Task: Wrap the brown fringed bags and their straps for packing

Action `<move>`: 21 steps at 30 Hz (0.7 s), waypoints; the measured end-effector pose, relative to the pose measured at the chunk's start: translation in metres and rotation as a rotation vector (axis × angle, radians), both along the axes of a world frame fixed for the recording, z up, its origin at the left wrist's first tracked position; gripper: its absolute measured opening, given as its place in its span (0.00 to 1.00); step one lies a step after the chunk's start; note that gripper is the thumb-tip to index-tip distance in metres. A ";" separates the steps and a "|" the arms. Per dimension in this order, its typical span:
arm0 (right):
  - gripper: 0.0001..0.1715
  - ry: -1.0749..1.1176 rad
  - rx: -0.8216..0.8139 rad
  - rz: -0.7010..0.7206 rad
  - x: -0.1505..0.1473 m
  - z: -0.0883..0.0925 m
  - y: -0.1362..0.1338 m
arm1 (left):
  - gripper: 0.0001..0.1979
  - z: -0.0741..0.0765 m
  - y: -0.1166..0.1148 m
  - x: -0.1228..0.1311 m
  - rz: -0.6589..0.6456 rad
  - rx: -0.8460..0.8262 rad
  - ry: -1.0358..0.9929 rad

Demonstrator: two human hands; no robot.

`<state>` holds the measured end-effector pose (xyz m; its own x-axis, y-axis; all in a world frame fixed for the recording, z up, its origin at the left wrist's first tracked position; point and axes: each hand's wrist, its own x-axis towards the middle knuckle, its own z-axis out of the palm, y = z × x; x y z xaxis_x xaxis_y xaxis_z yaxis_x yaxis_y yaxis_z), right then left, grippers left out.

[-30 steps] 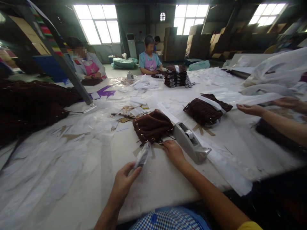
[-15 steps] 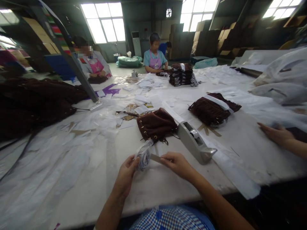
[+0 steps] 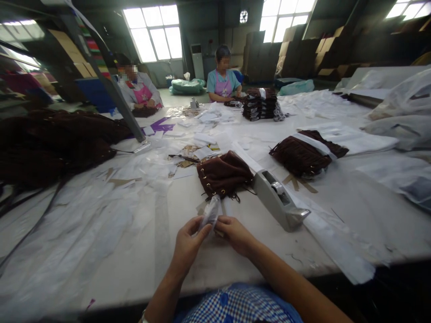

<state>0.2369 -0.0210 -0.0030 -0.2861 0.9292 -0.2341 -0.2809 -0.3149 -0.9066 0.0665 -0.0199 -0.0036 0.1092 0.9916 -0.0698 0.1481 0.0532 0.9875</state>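
Observation:
Near the table's front edge, my left hand (image 3: 188, 238) pinches a plastic-wrapped coiled strap (image 3: 212, 211). The wrapping leads up to a small dark brown drawstring bag (image 3: 225, 175) with gold eyelets, lying on its side just beyond. My right hand (image 3: 236, 234) is closed against the right side of the coil, with a thin brown strip (image 3: 219, 233) at its fingertips. Part of that strip is hidden behind the fingers and the plastic. To the right of the bag stands a grey tape dispenser (image 3: 279, 202).
A banded brown fringed bundle (image 3: 303, 154) lies right, and a stack of similar ones (image 3: 260, 105) stands farther back. Dark brown goods (image 3: 50, 148) heap at left by a metal post (image 3: 117, 94). Two co-workers sit across the table. Loose plastic sheets (image 3: 84, 242) cover the left side.
My right hand has brought the brown strip in against the wrapped coil, and the coil has turned more edge-on. Another person's hand at the right has left the view. The view shifted slightly.

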 end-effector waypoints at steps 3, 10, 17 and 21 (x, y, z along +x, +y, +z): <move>0.17 0.109 -0.030 0.119 0.004 -0.002 -0.005 | 0.19 -0.003 0.002 -0.003 -0.002 -0.005 0.030; 0.18 0.025 0.017 0.093 0.006 -0.009 -0.006 | 0.34 -0.009 0.005 -0.003 0.076 -0.213 -0.194; 0.14 0.054 0.008 0.119 0.011 -0.004 -0.005 | 0.24 -0.001 0.001 -0.001 -0.117 -0.231 -0.362; 0.17 0.333 -0.248 0.019 0.016 -0.008 -0.011 | 0.18 0.006 0.000 -0.002 -0.058 -0.172 -0.300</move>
